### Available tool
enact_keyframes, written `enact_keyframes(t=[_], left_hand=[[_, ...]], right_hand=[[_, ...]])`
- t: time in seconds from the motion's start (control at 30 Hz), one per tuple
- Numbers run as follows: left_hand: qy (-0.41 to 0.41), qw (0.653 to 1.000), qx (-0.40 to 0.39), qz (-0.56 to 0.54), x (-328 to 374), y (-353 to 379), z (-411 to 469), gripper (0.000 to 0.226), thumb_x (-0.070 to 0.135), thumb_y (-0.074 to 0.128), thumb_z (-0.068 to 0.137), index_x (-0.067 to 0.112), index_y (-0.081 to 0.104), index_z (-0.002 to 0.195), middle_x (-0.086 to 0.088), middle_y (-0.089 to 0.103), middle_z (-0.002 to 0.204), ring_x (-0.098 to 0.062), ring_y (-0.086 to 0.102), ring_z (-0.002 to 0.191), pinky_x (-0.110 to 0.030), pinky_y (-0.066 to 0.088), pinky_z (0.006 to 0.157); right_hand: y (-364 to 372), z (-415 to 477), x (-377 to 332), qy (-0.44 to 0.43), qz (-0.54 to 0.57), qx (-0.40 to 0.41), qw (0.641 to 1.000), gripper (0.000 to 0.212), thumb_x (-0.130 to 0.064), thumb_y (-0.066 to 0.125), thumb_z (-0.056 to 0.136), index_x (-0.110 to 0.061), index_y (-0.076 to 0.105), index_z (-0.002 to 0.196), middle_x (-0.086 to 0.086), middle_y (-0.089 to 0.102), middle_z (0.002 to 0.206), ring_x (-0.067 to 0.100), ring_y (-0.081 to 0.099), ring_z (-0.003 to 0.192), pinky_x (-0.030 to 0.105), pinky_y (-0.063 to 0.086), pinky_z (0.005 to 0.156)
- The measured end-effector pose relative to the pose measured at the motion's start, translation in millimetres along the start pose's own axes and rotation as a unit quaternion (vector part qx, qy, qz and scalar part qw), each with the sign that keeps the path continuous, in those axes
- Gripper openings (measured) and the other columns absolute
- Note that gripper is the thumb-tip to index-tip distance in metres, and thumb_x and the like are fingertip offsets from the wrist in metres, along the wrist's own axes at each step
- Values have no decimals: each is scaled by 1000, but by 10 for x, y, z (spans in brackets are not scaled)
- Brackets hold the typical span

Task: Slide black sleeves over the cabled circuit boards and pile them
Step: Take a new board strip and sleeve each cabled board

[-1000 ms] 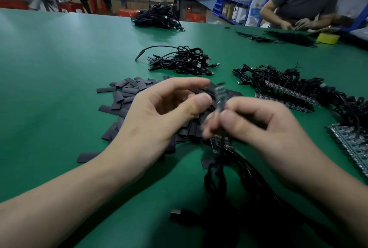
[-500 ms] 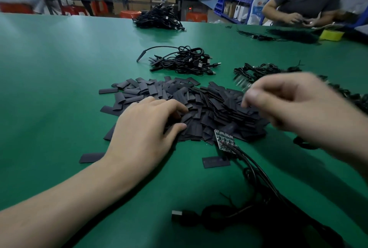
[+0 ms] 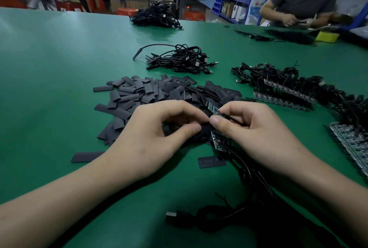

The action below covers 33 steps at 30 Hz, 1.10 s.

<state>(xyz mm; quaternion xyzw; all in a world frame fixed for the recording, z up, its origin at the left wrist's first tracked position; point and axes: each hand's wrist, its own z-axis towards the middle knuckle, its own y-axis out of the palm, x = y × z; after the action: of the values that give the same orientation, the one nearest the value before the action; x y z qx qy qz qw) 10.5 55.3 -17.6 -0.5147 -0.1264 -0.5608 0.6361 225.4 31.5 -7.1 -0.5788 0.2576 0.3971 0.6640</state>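
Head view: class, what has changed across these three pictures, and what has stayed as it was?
The right hand swung out right, then came back pinching a bare circuit board. The left hand lifted off the sleeve pile, pinching one sleeve. The cable pile and the board on the table stayed.

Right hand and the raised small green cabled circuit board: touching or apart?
Touching. Head view: right hand pinches the small green cabled circuit board between thumb and forefinger, no gap. Left hand pinches a black sleeve beside it.

no text, label or number is clear enough to read.
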Motion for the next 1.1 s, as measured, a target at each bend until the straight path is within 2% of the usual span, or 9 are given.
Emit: enact_keyframes(t=[0.13, 0.3, 0.4, 0.5, 0.57, 0.63, 0.7, 0.8, 1.1], left_hand=[[-13, 999, 5, -31, -8, 25, 0, 18, 17, 73, 90, 32, 76, 99, 11, 76, 90, -12, 73, 87, -31, 56, 83], [83, 992, 44, 87, 70, 34, -38, 29, 30, 83, 81, 26, 73, 108, 18, 71, 99, -3, 68, 92, -14, 50, 82], [110, 986, 54, 111, 86, 21, -53, 37, 27, 87, 77, 22, 72, 110, 18, 72, 101, 1, 68, 94, -14, 50, 83], [95, 988, 84, 88, 87, 11, -48, 33, 23, 86, 76, 21, 73, 107, 17, 74, 96, 4, 69, 89, -15, 53, 78], [74, 991, 97, 55, 74, 5, -42, 33, 22, 85, 76, 19, 74, 107, 16, 75, 94, 2, 71, 88, -16, 55, 81], [57, 992, 107, 28, 58, -3, -40, 34, 21, 84, 76, 19, 74, 108, 15, 76, 92, 0, 72, 88, -17, 56, 83], [48, 993, 111, 11, 50, -5, -46, 33, 21, 84, 77, 20, 74, 109, 14, 76, 92, -1, 73, 89, -17, 56, 85], [47, 993, 112, -4, 52, 6, -51, 34, 21, 83, 77, 23, 74, 109, 14, 77, 91, -1, 74, 88, -17, 57, 85], [39, 993, 108, 2, 56, 2, -56, 31, 22, 82, 77, 26, 75, 107, 17, 77, 90, -2, 74, 86, -17, 57, 82]], right_hand=[[-16, -23, -8, 13, 63, -11, 998, 19, -31, 70, 94, -14, 73, 85, -11, 53, 56, 0, 37, 49, 12, 28, 47], [35, -38, 0, 27, 77, 4, 997, 20, -32, 70, 94, -13, 74, 87, -7, 54, 57, 4, 39, 51, 18, 29, 49], [54, -59, -11, 26, 85, 3, 996, 20, -33, 69, 94, -15, 74, 89, -7, 52, 57, 3, 37, 52, 19, 28, 49], [61, -85, -20, 24, 93, -6, 995, 24, -37, 68, 95, -14, 73, 91, -6, 56, 60, 3, 42, 56, 23, 31, 54], [31, -92, -45, 13, 105, 4, 994, 33, -45, 65, 96, -14, 72, 88, -11, 48, 53, -1, 38, 49, 13, 31, 50], [-22, -90, -66, 5, 103, 10, 995, 39, -54, 56, 97, -19, 72, 86, -4, 38, 52, 7, 33, 46, 13, 29, 48], [-64, -87, -53, 1, 64, 10, 998, 38, -53, 48, 94, -25, 70, 82, 2, 35, 55, 13, 31, 49, 23, 27, 49], [-73, -103, -26, -12, 5, -2, 1000, 34, -48, 49, 94, -24, 66, 78, -4, 35, 54, 9, 30, 50, 29, 25, 50], [-65, -143, -21, -26, -28, -35, 999, 35, -51, 48, 96, -26, 63, 77, -12, 37, 50, 4, 30, 48, 21, 27, 48]])
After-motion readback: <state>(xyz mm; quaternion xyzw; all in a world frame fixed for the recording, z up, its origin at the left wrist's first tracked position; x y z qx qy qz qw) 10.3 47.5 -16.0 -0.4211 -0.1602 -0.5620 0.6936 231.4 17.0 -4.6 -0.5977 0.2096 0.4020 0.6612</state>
